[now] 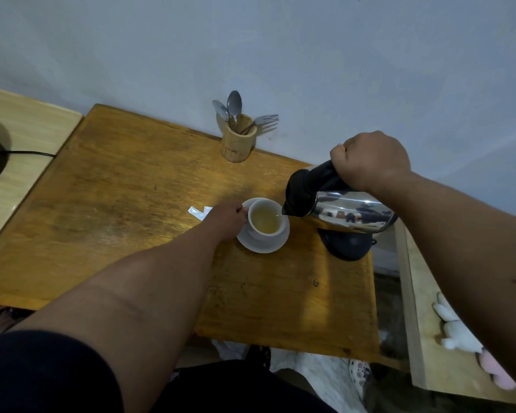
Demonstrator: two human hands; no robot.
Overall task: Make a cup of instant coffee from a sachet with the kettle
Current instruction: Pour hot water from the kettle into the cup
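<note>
1. A person's right hand [370, 162] wraps its curled fingers tight round the black handle of a shiny steel kettle [340, 204], which is tipped over to the left with its spout just above the rim of a white cup [264, 220].
2. A thin stream of water runs from the spout into the cup, which holds a pale yellow-brown liquid.
3. The cup stands on a white saucer [262, 244] near the right-hand end of a worn wooden table [116, 204].
4. The left hand [225, 220] grips the cup at its left side, fingers curled about it; the handle itself is hidden behind the hand.
5. A torn white sachet [198, 212] lies flat on the table just beside the left hand, on its far side.
6. The kettle's dark round base [347, 244] sits on the table's right edge, directly under the tilted kettle.
7. At the back of the table, against the pale wall, a wooden holder [239, 143] stands upright with two spoons and a fork in it.
8. A white soft toy [456, 329] lies on a light wooden surface to the right.
</note>
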